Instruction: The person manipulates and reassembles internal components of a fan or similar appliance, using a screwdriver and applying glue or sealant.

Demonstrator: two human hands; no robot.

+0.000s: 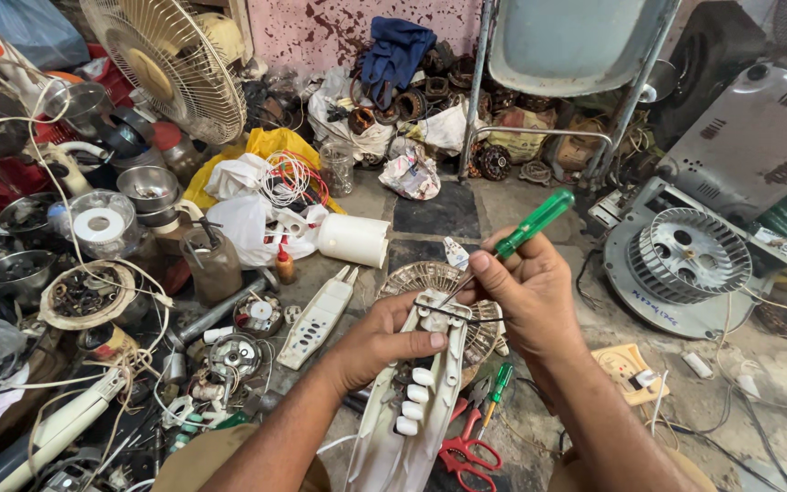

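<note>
My left hand point(377, 342) grips a white plastic fan control housing point(409, 419) with several white push buttons, thumb pressed across its upper end. My right hand point(526, 296) holds a green-handled screwdriver point(532, 223), its metal tip angled down into the top of the housing beside a thin black wire. The housing stands roughly upright in front of me, its lower part running out of view at the bottom.
Red-handled pliers point(465, 448) and a small green screwdriver point(499, 381) lie under my hands. A white remote-like panel point(318, 319), white cylinder point(353, 240), fan grille point(170, 64), blower wheel point(692, 244), chair legs point(539, 137) and many motor parts crowd the floor.
</note>
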